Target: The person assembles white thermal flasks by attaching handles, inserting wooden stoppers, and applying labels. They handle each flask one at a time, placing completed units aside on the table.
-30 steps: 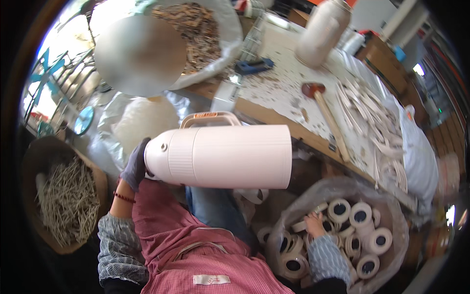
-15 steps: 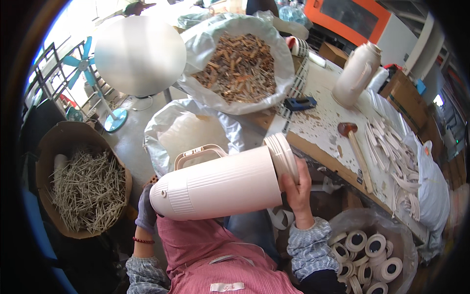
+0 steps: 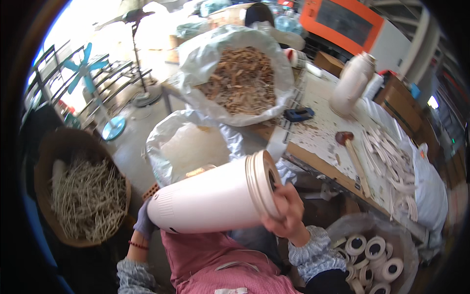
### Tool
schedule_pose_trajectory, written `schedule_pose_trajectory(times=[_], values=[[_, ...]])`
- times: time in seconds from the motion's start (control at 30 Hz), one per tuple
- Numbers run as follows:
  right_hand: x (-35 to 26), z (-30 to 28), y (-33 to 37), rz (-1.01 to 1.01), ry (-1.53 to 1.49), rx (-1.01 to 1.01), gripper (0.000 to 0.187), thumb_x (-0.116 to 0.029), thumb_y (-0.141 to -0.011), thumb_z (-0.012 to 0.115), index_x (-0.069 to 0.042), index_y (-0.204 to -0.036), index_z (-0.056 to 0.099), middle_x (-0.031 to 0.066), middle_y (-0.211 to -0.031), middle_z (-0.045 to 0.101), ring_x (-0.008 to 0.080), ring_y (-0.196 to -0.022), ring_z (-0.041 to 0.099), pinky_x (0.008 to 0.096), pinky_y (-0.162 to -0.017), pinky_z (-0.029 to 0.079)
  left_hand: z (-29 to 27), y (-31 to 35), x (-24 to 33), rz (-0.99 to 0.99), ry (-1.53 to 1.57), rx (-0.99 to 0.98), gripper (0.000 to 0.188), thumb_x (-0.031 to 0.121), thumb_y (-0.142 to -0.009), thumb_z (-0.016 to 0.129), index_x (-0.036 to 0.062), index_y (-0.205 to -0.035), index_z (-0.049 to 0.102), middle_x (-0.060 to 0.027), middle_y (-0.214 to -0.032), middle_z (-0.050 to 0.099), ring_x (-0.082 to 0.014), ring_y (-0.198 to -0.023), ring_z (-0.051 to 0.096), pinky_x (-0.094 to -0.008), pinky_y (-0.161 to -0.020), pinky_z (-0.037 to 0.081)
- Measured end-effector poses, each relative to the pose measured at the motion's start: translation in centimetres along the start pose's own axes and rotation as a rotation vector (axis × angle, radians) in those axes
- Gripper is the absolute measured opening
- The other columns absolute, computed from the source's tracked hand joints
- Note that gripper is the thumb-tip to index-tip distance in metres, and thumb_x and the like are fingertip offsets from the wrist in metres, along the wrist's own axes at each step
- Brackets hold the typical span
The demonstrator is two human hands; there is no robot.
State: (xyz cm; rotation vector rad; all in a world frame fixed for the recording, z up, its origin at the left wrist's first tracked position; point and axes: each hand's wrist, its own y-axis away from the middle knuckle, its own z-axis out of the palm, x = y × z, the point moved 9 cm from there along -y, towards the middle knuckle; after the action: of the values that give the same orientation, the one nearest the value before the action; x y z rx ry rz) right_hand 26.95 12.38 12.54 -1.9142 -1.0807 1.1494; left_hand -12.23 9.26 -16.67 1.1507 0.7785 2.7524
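Note:
A cream plastic thermos casing (image 3: 205, 198) lies sideways across my lap, tilted up a little to the right. My left hand (image 3: 145, 219), in a grey-purple glove, holds its left end from below; some of the fingers are hidden behind it. At the right end sits a ribbed cream ring (image 3: 256, 183) with a dark centre, flush against the casing. My right hand (image 3: 286, 209) is closed on this ring's rim, slightly blurred. Only the top of the casing's handle (image 3: 200, 170) shows along the far side.
Similar rings (image 3: 375, 247) fill a clear bag at lower right. The workbench (image 3: 320, 139) bears a mallet (image 3: 353, 159), another thermos casing (image 3: 351, 85), a blue tool (image 3: 298, 114) and cream strips (image 3: 389, 159). Left stands a carton (image 3: 41, 196) of thin plastic sprues; a sack (image 3: 188, 73) holds brown scraps.
The casing has rolled so its handle turns away, and its right end has come lower and nearer. The ring now sits straighter on the end. My right hand has shifted down around the rim.

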Motion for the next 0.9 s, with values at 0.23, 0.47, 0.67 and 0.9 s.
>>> schedule_pose_trajectory(times=[0.23,0.47,0.67,0.9], values=[[18.6,16.3,17.8,1.553,-1.178,-0.295,0.051,-0.049,-0.101,0.04,-0.007,-0.125,0.057,0.007,-0.123,0.06,0.0196,-0.107,0.058,0.0401,-0.095,0.047,24.1,22.2,13.4,1.404,-1.307,-0.212,0.03,0.027,-0.09,0.051,0.0066,-0.11,0.061,-0.0147,-0.104,0.062,-0.0304,-0.092,0.06,-0.0425,-0.082,0.048],[15.2,22.3,25.7,1.205,-0.476,-1.266,0.05,-0.05,-0.093,0.055,-0.003,-0.109,0.064,0.0104,-0.101,0.067,0.0223,-0.091,0.064,0.0389,-0.079,0.052,38.4,28.0,6.5,1.506,-1.819,-1.117,0.038,0.018,-0.073,0.069,0.0131,-0.111,0.066,-0.0182,-0.106,0.064,-0.0351,-0.082,0.064,-0.0414,-0.066,0.054],[22.9,-6.2,5.6,0.753,-0.406,0.036,0.019,-0.014,-0.089,0.065,-0.002,-0.104,0.067,0.0093,-0.096,0.069,0.0163,-0.088,0.065,0.0307,-0.08,0.052,37.4,20.6,9.5,1.055,-1.697,-0.675,0.032,0.015,-0.07,0.077,0.0058,-0.098,0.066,-0.0182,-0.111,0.062,-0.0354,-0.1,0.062,-0.0424,-0.082,0.05],[35.8,-34.7,11.5,0.917,1.229,-0.011,0.022,-0.01,-0.087,0.054,-0.005,-0.103,0.068,0.0155,-0.105,0.068,0.0318,-0.091,0.068,0.042,-0.079,0.054,35.5,19.0,10.0,1.364,-1.678,-0.483,0.034,0.028,-0.051,0.085,0.0118,-0.069,0.061,-0.0147,-0.111,0.061,-0.0442,-0.113,0.05,-0.0541,-0.09,0.043]])
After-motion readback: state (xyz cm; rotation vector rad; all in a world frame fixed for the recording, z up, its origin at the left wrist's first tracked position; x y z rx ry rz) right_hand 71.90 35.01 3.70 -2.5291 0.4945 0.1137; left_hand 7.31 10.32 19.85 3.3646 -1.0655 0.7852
